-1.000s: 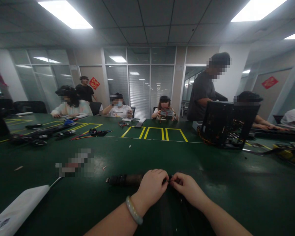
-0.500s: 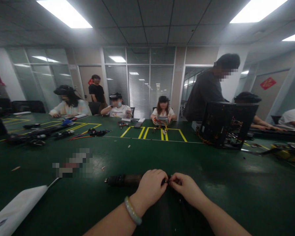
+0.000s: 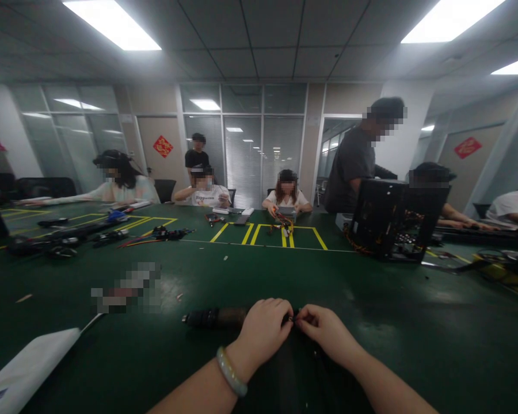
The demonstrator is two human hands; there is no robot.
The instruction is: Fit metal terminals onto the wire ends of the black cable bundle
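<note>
A dark cylindrical electric screwdriver (image 3: 218,317) lies on the green table, its metal tip facing left. My left hand (image 3: 265,325), with a jade-like bangle at the wrist, is closed over the rear end of this tool and hides that part. Thumb and forefinger of my right hand (image 3: 322,326) are pinched together right beside my left fingertips, at the tool's back end. A small dark piece shows between the two hands; what my right fingers hold is too small to make out. Below the hands runs a dark, thin cord-like shape.
On the left lies a white packet (image 3: 34,368) beside a blurred patch. Cables and dark parts (image 3: 159,234) are spread farther back. A black computer case (image 3: 375,221) stands at the right rear, with a yellow item (image 3: 501,271) near it. Several people work around the far side.
My hands stay nearly in place, with only slight finger movement. Across the room, a standing person in black has moved right. At the far left, a seated person's arm now stretches out.
</note>
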